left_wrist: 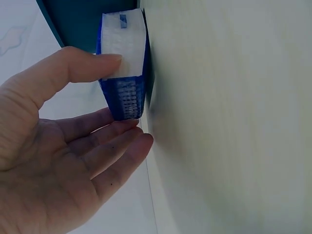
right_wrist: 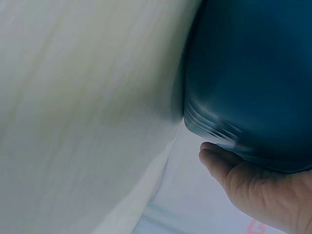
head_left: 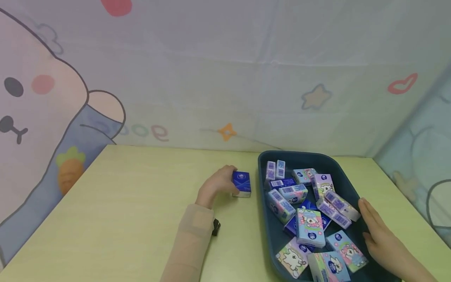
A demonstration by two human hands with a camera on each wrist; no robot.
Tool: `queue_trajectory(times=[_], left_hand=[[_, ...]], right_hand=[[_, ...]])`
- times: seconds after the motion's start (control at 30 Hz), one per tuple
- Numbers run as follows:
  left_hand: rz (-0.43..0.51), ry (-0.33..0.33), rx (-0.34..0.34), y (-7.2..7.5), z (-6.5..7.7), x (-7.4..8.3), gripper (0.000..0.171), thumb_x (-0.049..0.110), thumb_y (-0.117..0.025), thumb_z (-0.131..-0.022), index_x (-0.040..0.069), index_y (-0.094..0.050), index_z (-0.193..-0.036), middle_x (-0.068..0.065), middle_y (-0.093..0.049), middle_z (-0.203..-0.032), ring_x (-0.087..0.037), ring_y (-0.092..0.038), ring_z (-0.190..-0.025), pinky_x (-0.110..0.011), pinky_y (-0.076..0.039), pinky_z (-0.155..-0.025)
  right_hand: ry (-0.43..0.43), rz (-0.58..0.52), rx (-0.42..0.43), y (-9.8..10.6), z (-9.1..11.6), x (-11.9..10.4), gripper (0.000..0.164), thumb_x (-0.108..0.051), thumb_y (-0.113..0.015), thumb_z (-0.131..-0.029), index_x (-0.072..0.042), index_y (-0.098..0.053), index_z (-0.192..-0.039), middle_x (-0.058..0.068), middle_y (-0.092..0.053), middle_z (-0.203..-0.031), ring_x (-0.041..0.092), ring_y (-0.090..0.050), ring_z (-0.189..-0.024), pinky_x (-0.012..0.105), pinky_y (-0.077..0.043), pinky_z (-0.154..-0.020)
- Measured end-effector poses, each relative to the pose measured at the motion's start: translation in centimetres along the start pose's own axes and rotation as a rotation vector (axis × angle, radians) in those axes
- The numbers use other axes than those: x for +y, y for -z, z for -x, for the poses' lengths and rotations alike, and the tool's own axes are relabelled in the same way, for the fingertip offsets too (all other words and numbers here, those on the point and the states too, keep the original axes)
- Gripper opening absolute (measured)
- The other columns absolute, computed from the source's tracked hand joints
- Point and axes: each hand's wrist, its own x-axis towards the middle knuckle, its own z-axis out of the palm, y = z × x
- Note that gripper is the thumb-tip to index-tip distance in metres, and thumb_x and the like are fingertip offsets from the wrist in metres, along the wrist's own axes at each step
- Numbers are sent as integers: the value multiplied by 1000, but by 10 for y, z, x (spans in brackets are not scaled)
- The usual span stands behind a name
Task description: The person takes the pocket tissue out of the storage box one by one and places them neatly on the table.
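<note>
My left hand point(head_left: 220, 183) pinches a small dark blue tissue pack point(head_left: 241, 182) on the table, left of the tray. In the left wrist view, the thumb presses the pack's white side point(left_wrist: 124, 44), and the other fingers reach toward its far end. My right hand point(head_left: 382, 241) lies along the right rim of a dark teal tray point(head_left: 266, 219) with its fingers fairly straight. From the right wrist, that hand point(right_wrist: 263, 190) appears against the tray's outer wall point(right_wrist: 253, 87), most fingers hidden. Inside the tray lie several tissue packs, among them a pastel pack with a cartoon animal point(head_left: 311, 227).
A pale yellow table point(head_left: 123, 219) carries the tray at its right part. Behind it hangs a printed cloth backdrop point(head_left: 211, 78) with cartoon drawings. A dark cable point(head_left: 429, 199) loops at the far right edge.
</note>
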Motion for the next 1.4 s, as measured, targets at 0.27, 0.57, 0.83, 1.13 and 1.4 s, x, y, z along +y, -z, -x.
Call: queue_trajectory(times=[0.27,0.57,0.83,1.13,1.4], left_hand=[[-25,23,1,2,-1,0,82,6,-78,-72,0,-39,-143,-17,-52,-138,-31,-52,-123,-44,-40,-108],[-83,-2,41,13,15,22,88,9,-76,-77,6,-28,-151,-13,-24,-159,-30,-21,-148,-45,-26,-118],[-150,-84,79,10,30,54,77,16,-72,-82,2,-34,-147,-15,-35,-154,-31,-39,-139,-42,-36,-113],[-187,-159,59,-22,47,97,68,27,-69,-87,2,-41,-143,-16,-47,-143,-24,-54,-121,-34,-49,-100],[-430,-148,78,-59,48,112,74,46,-70,-82,3,-47,-138,-11,-52,-139,-21,-52,-125,-30,-47,-103]], right_hand=[[2,-12,-5,2,-2,0,87,23,-47,-79,3,-4,-152,28,-1,-159,20,7,-150,-3,10,-99],[21,-3,17,1,-2,0,90,24,-49,-77,2,-5,-153,26,-3,-159,-7,12,-141,-4,9,-100],[29,1,19,1,-1,1,88,23,-50,-77,4,-7,-152,26,-3,-159,-2,12,-144,-4,9,-100],[-6,-25,-15,1,-1,1,85,22,-47,-80,4,-4,-152,28,-2,-159,28,3,-150,-3,11,-99],[-37,-46,-30,1,-1,1,85,22,-45,-81,3,-3,-152,30,-3,-158,41,-2,-148,-3,11,-97]])
